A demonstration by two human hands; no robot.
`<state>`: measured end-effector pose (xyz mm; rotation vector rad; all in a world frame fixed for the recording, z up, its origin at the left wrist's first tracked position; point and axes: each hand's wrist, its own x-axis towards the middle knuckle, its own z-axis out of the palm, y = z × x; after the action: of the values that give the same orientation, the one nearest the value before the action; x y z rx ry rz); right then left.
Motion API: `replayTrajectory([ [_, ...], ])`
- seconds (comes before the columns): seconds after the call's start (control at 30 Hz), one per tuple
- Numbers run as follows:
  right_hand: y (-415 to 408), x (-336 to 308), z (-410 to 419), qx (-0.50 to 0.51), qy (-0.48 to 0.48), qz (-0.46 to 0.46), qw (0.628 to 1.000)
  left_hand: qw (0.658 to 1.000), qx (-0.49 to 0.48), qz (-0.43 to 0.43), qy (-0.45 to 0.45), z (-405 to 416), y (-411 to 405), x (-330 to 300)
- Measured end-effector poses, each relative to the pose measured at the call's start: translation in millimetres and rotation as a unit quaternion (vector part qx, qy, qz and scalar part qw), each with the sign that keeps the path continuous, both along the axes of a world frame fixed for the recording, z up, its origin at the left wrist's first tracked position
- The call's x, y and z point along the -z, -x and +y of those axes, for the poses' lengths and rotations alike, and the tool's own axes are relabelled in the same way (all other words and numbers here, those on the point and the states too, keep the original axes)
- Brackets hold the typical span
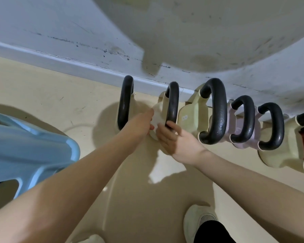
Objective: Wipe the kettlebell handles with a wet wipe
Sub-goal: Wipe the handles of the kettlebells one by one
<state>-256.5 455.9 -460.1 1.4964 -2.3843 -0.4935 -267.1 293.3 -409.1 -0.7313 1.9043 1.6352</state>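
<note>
Against the wall, the right hand (175,137) curls round the second kettlebell handle (172,104), seemingly steadying it, while the left hand (139,125) pinches the wet wipe (154,122) beside it.

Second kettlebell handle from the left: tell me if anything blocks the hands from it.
Nothing visible blocks it. The right hand already has fingertips on the near end of the second handle, and the left hand holds the wet wipe right beside it.
</note>
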Motion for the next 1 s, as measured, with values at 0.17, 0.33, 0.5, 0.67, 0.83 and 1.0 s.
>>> replayTrajectory([
  [0.17, 11, 1, -2, 0.107, 0.163, -0.051, 0.979, 0.997, -0.051, -0.007, -0.053, 0, 0, 4],
  [0.33, -20, -2, -36, 0.313, 0.408, -0.285, 0.809, 0.993, -0.058, 0.005, -0.104, 2, -1, 3],
  [0.5, 25, -25, -58, 0.442, 0.576, -0.445, 0.524, 0.99, -0.039, 0.04, -0.131, 11, -2, 3],
  [0.67, 15, -24, -52, 0.436, 0.612, -0.509, 0.42, 0.99, -0.027, 0.097, -0.103, 17, -8, 3],
  [0.83, 59, -38, -55, 0.489, 0.647, -0.518, 0.27, 0.989, -0.036, 0.117, -0.083, 16, -10, 9],
  [1.0, 72, -47, -40, 0.479, 0.646, -0.584, 0.107, 0.985, -0.065, 0.091, -0.129, 12, -4, 9],
])
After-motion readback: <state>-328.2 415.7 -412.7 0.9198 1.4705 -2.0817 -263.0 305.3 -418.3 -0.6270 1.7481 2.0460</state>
